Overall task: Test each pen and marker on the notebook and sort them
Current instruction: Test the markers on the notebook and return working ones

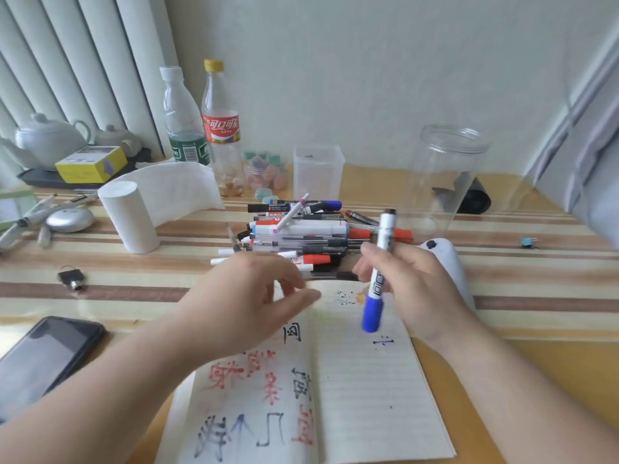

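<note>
Two hands hover above the notebook (368, 396): right hand (417, 288) grips a blue-capped marker (383, 241), left hand (241, 296) slack-fingered, empty.

One wide-angle head-worn view looks forward and down, close above the notebook (368, 396) at the near edge of the table (536, 289), facing the wall (335, 78).

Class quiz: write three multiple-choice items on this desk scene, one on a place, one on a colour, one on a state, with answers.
1. The flat black phone lies: A) left of the open lined notebook B) right of it C) on it
2. The cap of the white marker in the right hand is: A) red B) blue C) green
3. That marker is: A) capped B) uncapped C) lying on the page
Answers: 1 A, phone is at the notebook's left; 2 B, blue cap points down; 3 A, cap is on.
</note>
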Demonstrator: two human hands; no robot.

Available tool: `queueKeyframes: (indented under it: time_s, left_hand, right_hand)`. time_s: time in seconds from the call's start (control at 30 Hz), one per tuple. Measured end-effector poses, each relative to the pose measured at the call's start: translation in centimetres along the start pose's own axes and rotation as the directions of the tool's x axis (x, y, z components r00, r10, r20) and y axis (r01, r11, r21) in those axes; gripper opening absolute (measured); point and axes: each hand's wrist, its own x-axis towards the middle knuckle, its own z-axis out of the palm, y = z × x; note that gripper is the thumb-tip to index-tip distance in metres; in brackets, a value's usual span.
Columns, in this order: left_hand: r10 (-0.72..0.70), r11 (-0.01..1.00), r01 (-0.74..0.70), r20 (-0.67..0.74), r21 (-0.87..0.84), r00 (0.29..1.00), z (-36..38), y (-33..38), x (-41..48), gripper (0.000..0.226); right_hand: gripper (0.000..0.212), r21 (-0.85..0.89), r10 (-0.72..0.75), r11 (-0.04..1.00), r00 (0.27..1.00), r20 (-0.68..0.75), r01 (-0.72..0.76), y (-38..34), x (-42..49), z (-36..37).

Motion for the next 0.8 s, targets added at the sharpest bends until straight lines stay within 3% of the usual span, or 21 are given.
queueKeyframes:
  time_s: [0.07,0.13,0.27,0.47,0.7,0.8]
  left_hand:
    - [-0.002,0.991,0.009,0.058,-0.135,0.998,1.0,0.8,-0.2,0.048]
    - [0.006,0.969,0.020,0.104,-0.248,0.995,1.9,1.5,-0.3,0.047]
    - [0.067,0.985,-0.050,0.100,-0.164,0.993,2.2,1.8,-0.2,0.019]
    - [0.119,0.991,-0.115,0.066,-0.066,0.991,2.7,1.8,-0.1,0.013]
    - [0.096,0.987,-0.084,0.088,-0.134,0.991,2.2,1.4,0.5,0.033]
    - [0.022,0.970,0.023,0.185,-0.241,0.983,2.0,1.3,0.2,0.056]
  right_hand:
    - [0.045,0.156,0.043,0.987,0.999,0.030,-0.048,-0.7,-0.6,0.0]
    - [0.040,0.269,0.079,0.956,0.988,0.132,-0.113,-1.0,-1.1,0.4]
    - [0.010,0.243,-0.032,0.969,0.949,0.315,-0.048,-0.9,-1.7,1.3]
    - [0.006,0.244,-0.125,0.968,0.964,0.234,0.066,-0.7,-1.5,1.2]
    - [0.018,0.320,-0.122,0.946,0.971,0.208,0.050,-0.6,-1.4,1.4]
    - [0.010,0.358,-0.090,0.933,0.988,0.125,0.039,-0.9,-1.2,0.8]
